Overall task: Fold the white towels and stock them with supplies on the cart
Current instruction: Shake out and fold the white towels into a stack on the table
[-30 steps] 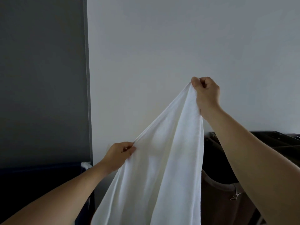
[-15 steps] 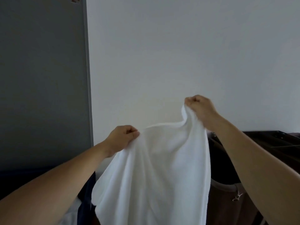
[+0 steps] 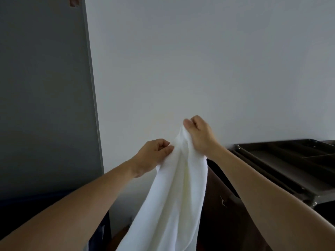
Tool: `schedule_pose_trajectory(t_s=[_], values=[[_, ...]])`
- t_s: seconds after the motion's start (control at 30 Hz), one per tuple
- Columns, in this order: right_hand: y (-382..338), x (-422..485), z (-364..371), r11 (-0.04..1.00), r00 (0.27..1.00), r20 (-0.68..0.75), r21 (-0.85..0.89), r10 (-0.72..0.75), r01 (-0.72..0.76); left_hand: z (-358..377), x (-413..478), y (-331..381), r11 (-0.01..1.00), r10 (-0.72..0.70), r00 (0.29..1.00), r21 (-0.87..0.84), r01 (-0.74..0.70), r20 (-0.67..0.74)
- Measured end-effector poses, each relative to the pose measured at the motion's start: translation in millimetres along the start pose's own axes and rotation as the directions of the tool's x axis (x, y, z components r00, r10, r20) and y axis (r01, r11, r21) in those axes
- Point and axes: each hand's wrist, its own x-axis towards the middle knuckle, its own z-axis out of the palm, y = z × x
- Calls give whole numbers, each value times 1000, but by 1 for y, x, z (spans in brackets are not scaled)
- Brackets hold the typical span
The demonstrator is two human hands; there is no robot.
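Note:
A white towel [image 3: 174, 196] hangs in front of me, held up at chest height before a pale wall. My right hand [image 3: 200, 134] grips its upper corner, the highest point of the cloth. My left hand [image 3: 154, 154] pinches the top edge just to the left and a little lower, close beside the right hand. The towel drops in long folds between my forearms and runs out of the bottom of the frame. The dark cart [image 3: 282, 165] stands to the right, its top tray visible behind my right forearm.
A brown fabric laundry bag [image 3: 223, 211] hangs on the cart's left end, behind the towel. A grey panel [image 3: 45, 96] fills the left side, with a dark blue bin [image 3: 107, 227] low at its foot.
My right hand has come down from its high stretch and my left hand has risen and moved right. The two hands are now close together and the towel's top edge is bunched.

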Motion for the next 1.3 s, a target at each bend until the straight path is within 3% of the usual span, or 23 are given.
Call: schedule_pose_trajectory(t_s=[0.2,0.33,0.53,0.63,0.77,1.0,1.1,1.3], values=[[-16,30,-22,1000,971,-240,17,13,-10,-17,-23,-45,981,-116,992,162,106,51],[-29,39,-28,999,952,-304,18,-33,41,-29,-33,-76,940,-188,982,286,184,-16],[-26,39,-39,999,936,-350,-21,-39,34,-59,-41,-95,915,-240,970,321,243,-50],[-19,38,-48,999,929,-369,-46,-10,-8,-69,-45,-102,937,-263,960,211,279,-99],[-6,36,-64,996,907,-420,-63,28,-60,-78,-46,-106,946,-317,936,-125,300,-156],[5,34,-84,981,868,-475,-46,143,-187,-69,-40,-84,731,-431,884,-645,222,-183],[7,33,-86,952,884,-444,-179,146,-248,-53,-20,-38,734,-386,909,-650,198,-159],[1,5,-46,932,964,-264,-344,25,-118,2,26,47,843,-324,911,-515,155,-256]])
